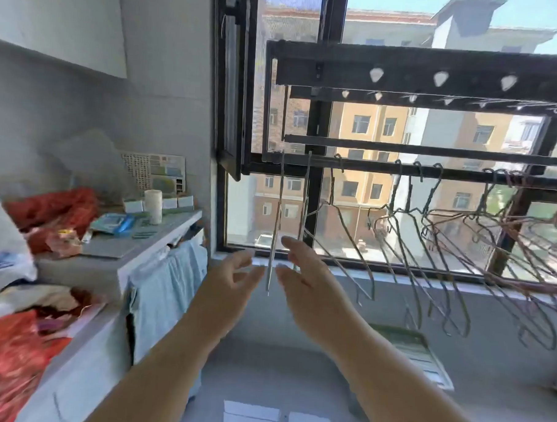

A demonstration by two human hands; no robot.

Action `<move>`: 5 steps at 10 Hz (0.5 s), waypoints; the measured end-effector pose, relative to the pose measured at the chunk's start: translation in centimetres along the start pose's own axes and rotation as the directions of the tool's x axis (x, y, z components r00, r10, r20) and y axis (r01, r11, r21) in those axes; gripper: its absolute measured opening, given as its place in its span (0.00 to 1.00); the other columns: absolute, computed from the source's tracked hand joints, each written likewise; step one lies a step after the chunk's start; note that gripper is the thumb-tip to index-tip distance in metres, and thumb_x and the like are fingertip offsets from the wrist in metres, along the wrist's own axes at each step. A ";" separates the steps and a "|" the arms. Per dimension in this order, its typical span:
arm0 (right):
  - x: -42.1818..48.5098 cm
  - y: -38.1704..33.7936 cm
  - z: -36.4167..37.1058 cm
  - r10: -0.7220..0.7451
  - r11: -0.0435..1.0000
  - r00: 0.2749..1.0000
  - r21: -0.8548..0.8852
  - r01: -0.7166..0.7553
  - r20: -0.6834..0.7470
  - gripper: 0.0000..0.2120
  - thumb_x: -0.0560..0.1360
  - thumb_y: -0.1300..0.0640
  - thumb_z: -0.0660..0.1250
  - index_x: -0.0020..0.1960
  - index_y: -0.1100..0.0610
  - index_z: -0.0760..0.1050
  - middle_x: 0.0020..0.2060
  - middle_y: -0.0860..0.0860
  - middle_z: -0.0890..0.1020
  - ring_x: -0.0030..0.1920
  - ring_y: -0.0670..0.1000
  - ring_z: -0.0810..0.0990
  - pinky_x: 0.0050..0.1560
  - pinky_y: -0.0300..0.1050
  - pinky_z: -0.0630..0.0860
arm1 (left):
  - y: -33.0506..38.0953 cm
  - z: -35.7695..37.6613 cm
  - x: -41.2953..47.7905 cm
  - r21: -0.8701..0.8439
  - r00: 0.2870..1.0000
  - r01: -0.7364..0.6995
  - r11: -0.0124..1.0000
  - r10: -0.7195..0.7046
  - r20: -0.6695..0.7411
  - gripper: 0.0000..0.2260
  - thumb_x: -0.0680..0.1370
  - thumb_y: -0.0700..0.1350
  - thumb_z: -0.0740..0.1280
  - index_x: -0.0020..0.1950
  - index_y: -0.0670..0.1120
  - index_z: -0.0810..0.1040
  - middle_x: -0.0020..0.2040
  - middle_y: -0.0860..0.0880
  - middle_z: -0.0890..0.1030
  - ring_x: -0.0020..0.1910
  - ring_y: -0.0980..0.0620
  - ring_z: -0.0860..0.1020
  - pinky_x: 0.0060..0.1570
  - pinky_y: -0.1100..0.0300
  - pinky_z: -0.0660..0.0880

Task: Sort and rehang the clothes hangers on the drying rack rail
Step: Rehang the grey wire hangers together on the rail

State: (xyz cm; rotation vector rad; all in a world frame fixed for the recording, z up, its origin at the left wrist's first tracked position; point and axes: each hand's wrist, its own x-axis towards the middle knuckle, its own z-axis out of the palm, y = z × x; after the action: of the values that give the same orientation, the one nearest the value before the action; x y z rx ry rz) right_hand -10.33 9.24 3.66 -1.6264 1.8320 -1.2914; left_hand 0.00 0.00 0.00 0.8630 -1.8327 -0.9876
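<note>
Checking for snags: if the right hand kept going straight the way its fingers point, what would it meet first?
Probably the edge-on wire hanger hanging just past the right hand; its fingertips look apart from it, though depth is unclear.

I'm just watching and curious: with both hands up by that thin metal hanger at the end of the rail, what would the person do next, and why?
Probably close one open hand on the thin silver wire hanger. It hangs edge-on from the dark rack rail, apart from the tangled bunch of wire hangers further right, and the left hand and right hand flank its lower end without gripping it.
</note>
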 end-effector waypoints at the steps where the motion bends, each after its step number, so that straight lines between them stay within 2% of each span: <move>1: 3.3 1.2 0.1 0.040 0.998 0.999 0.050 -0.038 -0.021 0.21 0.80 0.61 0.54 0.72 0.56 0.56 0.70 0.54 0.65 0.67 0.52 0.67 0.58 0.37 0.67 | -0.9 1.3 0.7 0.008 0.995 0.076 0.997 -0.076 0.063 0.21 0.75 0.54 0.65 0.65 0.46 0.72 0.60 0.50 0.77 0.60 0.53 0.75 0.53 0.63 0.67; 2: 5.4 2.5 0.3 0.078 0.988 0.996 0.131 -0.082 0.036 0.17 0.79 0.60 0.54 0.68 0.60 0.62 0.58 0.56 0.73 0.49 0.48 0.71 0.37 0.27 0.66 | -1.9 2.2 1.2 0.030 0.994 0.097 0.995 -0.098 0.045 0.18 0.73 0.55 0.66 0.60 0.49 0.75 0.52 0.51 0.81 0.53 0.55 0.78 0.50 0.64 0.71; 3: 6.5 3.4 1.2 0.116 0.971 0.992 0.202 -0.125 0.059 0.08 0.79 0.62 0.54 0.56 0.54 0.65 0.43 0.48 0.72 0.35 0.40 0.68 0.30 0.25 0.68 | -2.6 2.9 1.2 0.024 0.998 0.068 0.997 -0.068 -0.009 0.12 0.73 0.49 0.67 0.56 0.52 0.78 0.48 0.52 0.84 0.48 0.58 0.80 0.52 0.61 0.75; 4: 7.7 5.0 3.1 0.145 0.920 0.984 0.352 -0.174 0.107 0.10 0.78 0.67 0.50 0.49 0.54 0.64 0.34 0.45 0.69 0.30 0.38 0.69 0.29 0.28 0.66 | -2.7 3.3 0.6 0.084 0.998 -0.008 0.996 0.014 -0.065 0.11 0.71 0.49 0.60 0.48 0.55 0.80 0.39 0.51 0.84 0.40 0.55 0.81 0.46 0.55 0.76; 5: 7.6 5.5 3.9 0.136 0.922 0.983 0.348 -0.172 0.125 0.15 0.77 0.68 0.50 0.59 0.55 0.66 0.41 0.53 0.77 0.35 0.45 0.74 0.33 0.34 0.68 | -3.0 3.2 0.3 0.149 0.992 -0.043 0.988 0.060 -0.110 0.12 0.76 0.43 0.59 0.52 0.54 0.79 0.40 0.52 0.84 0.41 0.56 0.81 0.46 0.55 0.77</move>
State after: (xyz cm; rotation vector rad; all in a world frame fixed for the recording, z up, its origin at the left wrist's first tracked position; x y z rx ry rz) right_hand -12.56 0.30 -0.57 -1.2995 1.5240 -1.3536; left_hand -2.53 -0.74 -3.55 0.9363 -1.8369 -0.7633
